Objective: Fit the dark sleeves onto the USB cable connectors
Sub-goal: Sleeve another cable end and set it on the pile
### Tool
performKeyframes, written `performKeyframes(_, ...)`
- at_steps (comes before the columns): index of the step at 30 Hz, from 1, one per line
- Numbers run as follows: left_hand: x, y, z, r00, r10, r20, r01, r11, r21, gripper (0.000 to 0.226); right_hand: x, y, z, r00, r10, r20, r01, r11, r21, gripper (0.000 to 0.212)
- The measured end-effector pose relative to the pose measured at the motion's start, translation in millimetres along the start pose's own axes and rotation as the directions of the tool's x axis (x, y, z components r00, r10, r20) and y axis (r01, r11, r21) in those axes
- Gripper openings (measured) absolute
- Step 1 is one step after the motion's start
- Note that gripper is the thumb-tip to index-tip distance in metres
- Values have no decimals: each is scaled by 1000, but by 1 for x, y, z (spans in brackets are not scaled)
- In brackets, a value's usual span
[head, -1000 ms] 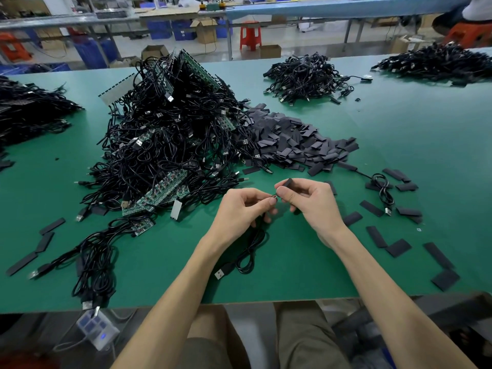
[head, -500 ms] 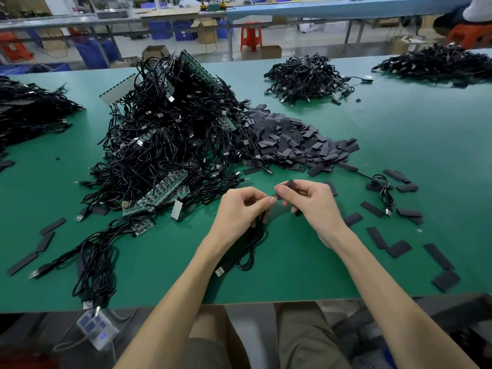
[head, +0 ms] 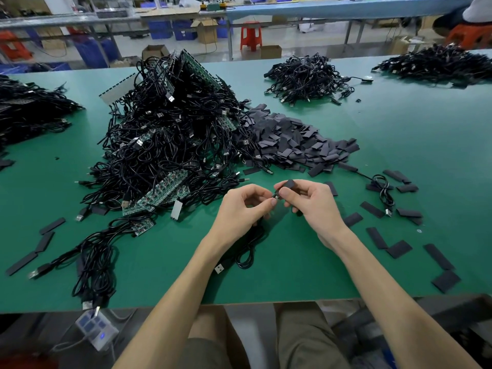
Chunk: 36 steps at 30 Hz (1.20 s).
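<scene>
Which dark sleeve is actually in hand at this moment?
The sleeve pinched by the right hand, at the cable end the left hand holds; all other sleeves lie on the green table, piled or scattered.
</scene>
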<state>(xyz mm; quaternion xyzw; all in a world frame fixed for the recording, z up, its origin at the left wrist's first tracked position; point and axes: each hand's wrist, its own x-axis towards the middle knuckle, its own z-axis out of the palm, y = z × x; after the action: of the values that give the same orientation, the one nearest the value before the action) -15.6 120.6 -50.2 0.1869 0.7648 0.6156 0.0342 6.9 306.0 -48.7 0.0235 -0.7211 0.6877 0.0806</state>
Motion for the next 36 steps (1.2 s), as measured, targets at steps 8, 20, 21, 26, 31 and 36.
performKeyframes(8,0,2,-1,1000,-26,10,26,999,-48,12,0,-2,-1,1000,8,0,-8,1000,9,9)
performKeyframes(20,-1,1,0,998,67,-5,-66,994,86,12,2,-3,0,1000,13,0,-13,999,51,7)
performKeyframes(21,-2,1,0,997,74,-9,-73,993,94,12,2,-3,1,1000,13,-1,-13,999,46,7)
performKeyframes(26,-2,1,0,994,104,-21,-100,987,122,10,1,-4,0,1000,-1,-4,2,999,46,8)
performKeyframes(31,-4,5,2,992,124,-30,-117,980,158,13,-2,-7,0,1000,-28,-8,28,996,89,12)
performKeyframes(36,-5,7,3,992,124,-7,-121,977,174,13,-3,-9,1,999,-50,3,49,985,167,13)
